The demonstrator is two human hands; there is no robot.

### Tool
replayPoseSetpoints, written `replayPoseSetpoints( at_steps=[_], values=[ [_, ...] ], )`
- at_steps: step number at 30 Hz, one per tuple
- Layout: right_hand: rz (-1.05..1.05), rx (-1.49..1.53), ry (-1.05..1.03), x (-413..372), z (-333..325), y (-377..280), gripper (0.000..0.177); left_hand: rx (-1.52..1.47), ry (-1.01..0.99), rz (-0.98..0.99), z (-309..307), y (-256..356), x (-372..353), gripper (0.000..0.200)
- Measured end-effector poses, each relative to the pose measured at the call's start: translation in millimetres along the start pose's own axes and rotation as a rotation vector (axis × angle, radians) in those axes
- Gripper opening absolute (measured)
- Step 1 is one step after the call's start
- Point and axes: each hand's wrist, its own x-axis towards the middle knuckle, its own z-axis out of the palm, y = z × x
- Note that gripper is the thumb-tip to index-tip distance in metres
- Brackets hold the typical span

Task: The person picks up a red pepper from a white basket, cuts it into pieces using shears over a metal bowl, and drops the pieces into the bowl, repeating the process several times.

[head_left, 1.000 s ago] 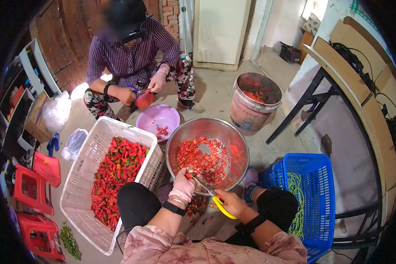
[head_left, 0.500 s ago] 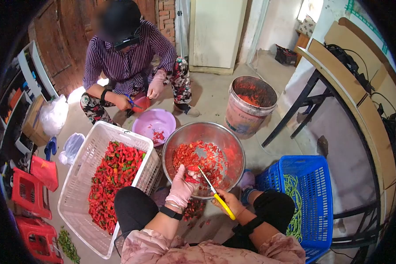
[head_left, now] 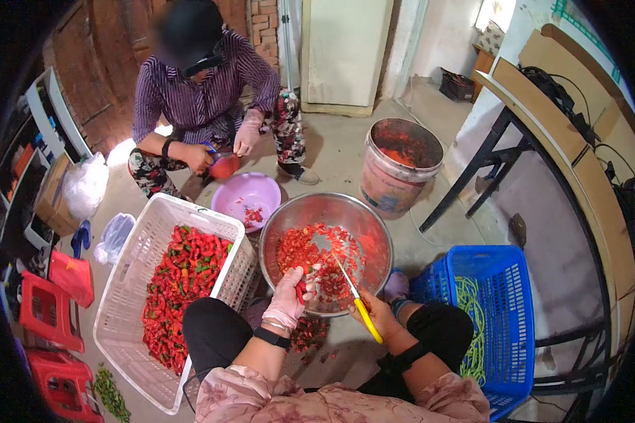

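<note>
Where the near rim of the steel bowl (head_left: 378, 243) meets the person's knees, both hands work over its edge. The left hand (head_left: 288, 302), gloved, has its grip closed around a red chili (head_left: 301, 290) held just above the bowl's near lip. The right hand (head_left: 378, 319) has its grip closed through the yellow handles of the scissors (head_left: 360, 310), whose blades slant up and left over the cut chili pieces (head_left: 310, 250) in the bowl; whether the blades are parted cannot be told.

Open room is narrow. The white basket (head_left: 130, 275), filled with whole red and green chilies, stands just beside the bowl's left rim and against the left knee. The blue crate (head_left: 506, 282), holding long green beans (head_left: 473, 310), sits just beside the right knee. A few pieces lie scattered on the floor (head_left: 346, 151) between the knees.

Beyond the bowl's far rim stand a purple bowl (head_left: 254, 194) and a stained bucket (head_left: 398, 173), each near it but apart. A co-worker (head_left: 197, 99) crouches behind the purple bowl, hands closed on a red item over it. Black table legs (head_left: 473, 176) slant across the floor to the right of the bucket; red stools (head_left: 46, 310) line the left edge.
</note>
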Motion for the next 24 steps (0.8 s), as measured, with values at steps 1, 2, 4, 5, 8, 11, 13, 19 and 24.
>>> replayPoseSetpoints(
  at_steps=[1,2,4,5,8,11,13,19,24],
  values=[
    [0.004,0.0,0.005,-1,-1,-3,0.044,0.039,-0.032,-0.069,6,1,-4,0.01],
    [0.052,0.084,-0.052,-1,-3,-6,0.046,0.041,-0.035,-0.076,7,-1,-4,0.01],
    [0.095,0.144,-0.17,-1,-6,-8,0.046,0.331,0.002,-0.026,9,-5,-4,0.012],
    [0.1,0.144,-0.163,0,-7,-10,0.046,0.332,-0.001,-0.033,7,-8,-3,0.012],
    [0.137,0.163,-0.287,0,-8,-28,0.039,0.559,0.053,0.059,9,-13,-5,0.008],
    [0.162,0.101,-0.316,1,-10,-41,0.04,0.674,0.012,0.054,7,-16,-6,0.008],
    [0.135,0.117,-0.312,-1,-9,-45,0.043,0.7,0.009,0.05,11,-17,-10,0.008],
    [0.116,-0.119,-0.215,-3,-5,-54,0.05,0.722,-0.076,-0.032,4,-19,-7,0.008],
    [0.153,-0.235,-0.125,-3,5,-43,0.052,0.56,-0.067,-0.034,5,-29,-7,0.007]
  ],
)
